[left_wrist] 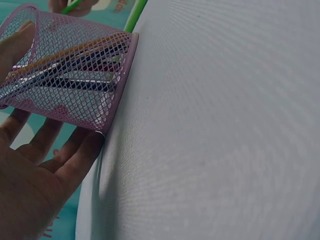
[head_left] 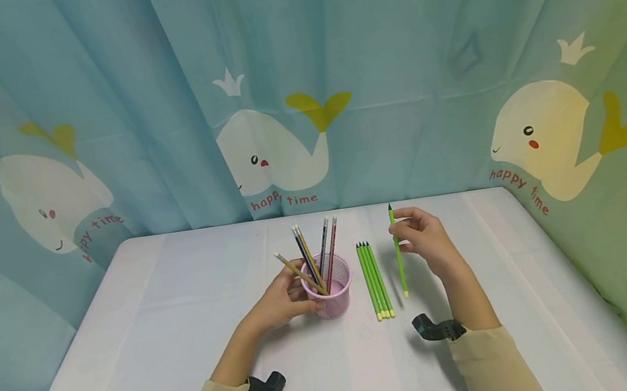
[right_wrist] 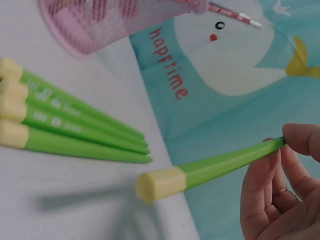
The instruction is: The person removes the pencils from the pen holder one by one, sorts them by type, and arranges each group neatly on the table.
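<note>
My left hand (head_left: 285, 301) holds a pink mesh pencil cup (head_left: 336, 304) around its side, thumb in front and fingers behind. Several pencils (head_left: 334, 246) with eraser ends up lean inside the cup; one gold pencil (head_left: 290, 265) tilts out to the left. Between finger and thumb, my right hand (head_left: 429, 240) pinches a green pencil (right_wrist: 230, 160) near its dark tip. That pencil points tip up, its pale yellow end (right_wrist: 160, 185) hanging above the table. Just left of it, several matching green pencils (head_left: 375, 280) lie side by side, tips away from me.
A white cloth covers the table (head_left: 178, 348). Behind it hangs a blue curtain (head_left: 405, 76) printed with white whales, which also runs along both sides. A black wrist camera (head_left: 267, 386) sits on the left wrist, another camera (head_left: 437, 328) on the right.
</note>
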Motion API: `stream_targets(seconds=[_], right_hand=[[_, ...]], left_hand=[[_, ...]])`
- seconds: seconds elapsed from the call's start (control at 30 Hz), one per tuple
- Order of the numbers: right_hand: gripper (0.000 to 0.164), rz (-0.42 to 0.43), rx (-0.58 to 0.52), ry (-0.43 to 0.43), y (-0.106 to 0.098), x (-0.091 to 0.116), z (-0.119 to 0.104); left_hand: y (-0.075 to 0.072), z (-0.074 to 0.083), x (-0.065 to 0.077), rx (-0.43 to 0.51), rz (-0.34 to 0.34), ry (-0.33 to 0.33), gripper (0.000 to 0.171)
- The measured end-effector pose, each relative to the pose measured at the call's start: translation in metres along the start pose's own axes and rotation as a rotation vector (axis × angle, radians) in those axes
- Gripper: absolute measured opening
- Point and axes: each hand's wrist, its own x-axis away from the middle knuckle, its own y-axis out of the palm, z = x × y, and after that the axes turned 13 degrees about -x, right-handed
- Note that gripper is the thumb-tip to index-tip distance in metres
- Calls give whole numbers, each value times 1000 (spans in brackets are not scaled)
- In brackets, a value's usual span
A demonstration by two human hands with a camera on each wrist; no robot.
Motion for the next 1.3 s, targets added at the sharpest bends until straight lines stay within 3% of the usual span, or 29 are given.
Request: stream_targets(seconds=[0.77,1.3], right_hand=[[39,52,180,194,-6,-13,36],[39,31,248,218,-3,-17,50]], left_hand=[[-1,1,1,-10,-2,-4,79],[-1,1,0,1,-5,-20,80]])
